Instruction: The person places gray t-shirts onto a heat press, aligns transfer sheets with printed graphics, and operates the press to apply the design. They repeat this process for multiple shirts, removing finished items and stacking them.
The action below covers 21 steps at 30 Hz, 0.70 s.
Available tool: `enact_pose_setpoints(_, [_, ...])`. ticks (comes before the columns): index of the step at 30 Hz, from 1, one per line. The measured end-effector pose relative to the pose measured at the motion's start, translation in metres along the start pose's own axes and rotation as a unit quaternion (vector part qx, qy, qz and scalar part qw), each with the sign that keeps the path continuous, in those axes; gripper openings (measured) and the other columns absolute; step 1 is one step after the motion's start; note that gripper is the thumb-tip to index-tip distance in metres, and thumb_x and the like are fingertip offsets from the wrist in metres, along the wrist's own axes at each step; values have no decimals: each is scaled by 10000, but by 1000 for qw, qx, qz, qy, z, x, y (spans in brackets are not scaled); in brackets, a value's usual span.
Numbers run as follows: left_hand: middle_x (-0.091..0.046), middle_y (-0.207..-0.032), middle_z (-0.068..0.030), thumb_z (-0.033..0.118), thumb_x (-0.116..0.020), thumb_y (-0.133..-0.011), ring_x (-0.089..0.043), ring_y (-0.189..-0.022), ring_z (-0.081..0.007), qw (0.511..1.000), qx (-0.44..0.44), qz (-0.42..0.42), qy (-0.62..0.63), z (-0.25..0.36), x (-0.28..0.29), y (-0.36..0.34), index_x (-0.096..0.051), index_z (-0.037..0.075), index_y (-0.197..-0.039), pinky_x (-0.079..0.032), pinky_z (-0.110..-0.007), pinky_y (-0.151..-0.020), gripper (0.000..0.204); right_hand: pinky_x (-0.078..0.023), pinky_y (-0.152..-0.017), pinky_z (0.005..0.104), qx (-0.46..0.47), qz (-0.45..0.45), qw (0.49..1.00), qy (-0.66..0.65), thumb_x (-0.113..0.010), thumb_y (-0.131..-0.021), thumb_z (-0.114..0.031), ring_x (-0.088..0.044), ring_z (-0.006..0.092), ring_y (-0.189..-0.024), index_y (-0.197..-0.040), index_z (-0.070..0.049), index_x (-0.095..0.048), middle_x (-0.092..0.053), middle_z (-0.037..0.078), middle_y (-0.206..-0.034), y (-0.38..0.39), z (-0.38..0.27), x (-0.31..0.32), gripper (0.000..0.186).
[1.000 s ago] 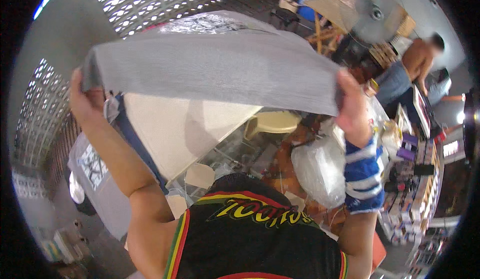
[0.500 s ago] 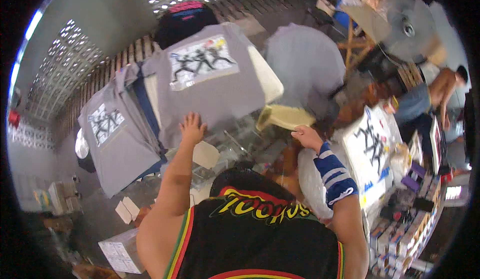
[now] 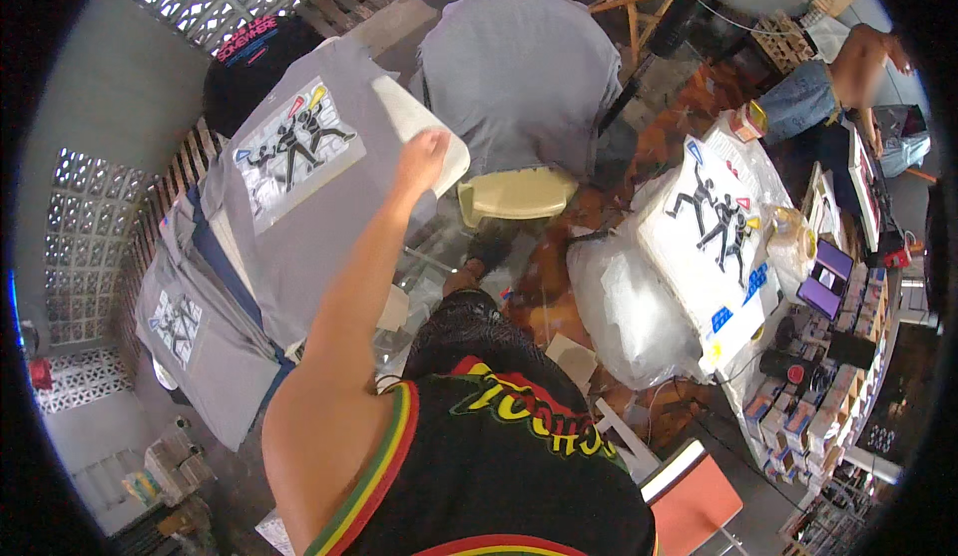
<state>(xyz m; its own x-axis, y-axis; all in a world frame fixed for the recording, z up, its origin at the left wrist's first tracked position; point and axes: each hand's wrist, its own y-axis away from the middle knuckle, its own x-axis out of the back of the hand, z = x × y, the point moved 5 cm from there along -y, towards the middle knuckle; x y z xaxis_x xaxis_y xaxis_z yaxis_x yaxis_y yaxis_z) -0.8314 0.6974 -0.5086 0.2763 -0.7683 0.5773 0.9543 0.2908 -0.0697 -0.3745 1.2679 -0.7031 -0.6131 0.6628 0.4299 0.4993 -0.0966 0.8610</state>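
Note:
My left hand (image 3: 424, 160) reaches up to the rounded corner of a cream board (image 3: 390, 98), fingers closed on its edge. A grey T-shirt (image 3: 299, 247) lies over that board, bearing a square graphic (image 3: 294, 154) of black figures with coloured shapes. A second grey printed T-shirt (image 3: 200, 376) lies at lower left over dark blue cloth. Just right of my left hand, grey fabric (image 3: 514, 77) is draped over a rounded support above a pale yellow plastic seat (image 3: 514, 195). My right hand is out of view.
Right: a white printed board (image 3: 704, 267), clear plastic bundle (image 3: 624, 316), purple device (image 3: 823, 281) and stacked small boxes (image 3: 793, 426). A shirtless person (image 3: 846, 72) works beyond them, below a blurred fan. A black printed shirt (image 3: 249, 87) lies upper left; an orange-red seat (image 3: 699, 506) is lower right.
The grey fabric I held raised in both hands now lies draped at upper centre. My left hand moved up to the cream board; my right hand left view. The camera view has shifted.

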Motion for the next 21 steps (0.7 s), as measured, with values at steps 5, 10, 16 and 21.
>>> enact_pose_setpoints(5, [-757, -962, -126, 140, -639, -929, -712, -912, -221, 989, 47, 39, 136, -62, -61, -259, -751, 50, -1014, -526, -343, -843, 167, -548, -705, 425, -124, 38, 968, -214, -658, -884, -296, -697, 309, -779, -1003, -45, -718, -729, 149, -933, 11, -94, 25, 284])
enact_pose_setpoints(10, [-743, -1120, -71, 203, -561, -949, -694, -1037, -243, 891, -28, 26, -452, -176, -80, -464, -720, 79, -1172, -518, -404, -959, 301, -546, -770, 419, -109, 111, 958, -242, -657, -894, -261, -696, 310, -848, -1064, -24, -711, -727, 151, -985, -16, -225, 90, 296])
enact_pose_setpoints(16, [-593, -1342, -142, 336, -389, -1067, -577, -1206, -300, 834, 391, -97, 378, -204, -120, -517, -551, 7, -1337, -487, -489, -1006, 456, -544, -841, 406, -82, 235, 927, -280, -648, -923, -261, -700, 315, -932, -1124, 6, -700, -728, 162, -1034, -57, -306, 183, 338])
enact_pose_setpoints(21, [-600, -1334, -139, 301, -426, -1045, -584, -1194, -298, 887, 363, -85, 270, -188, -114, -526, -556, 18, -1333, -485, -489, -997, 425, -547, -836, 429, -100, 257, 923, -269, -664, -885, -371, -707, 356, -935, -1054, -31, -721, -734, 190, -987, -68, -354, 197, 384])
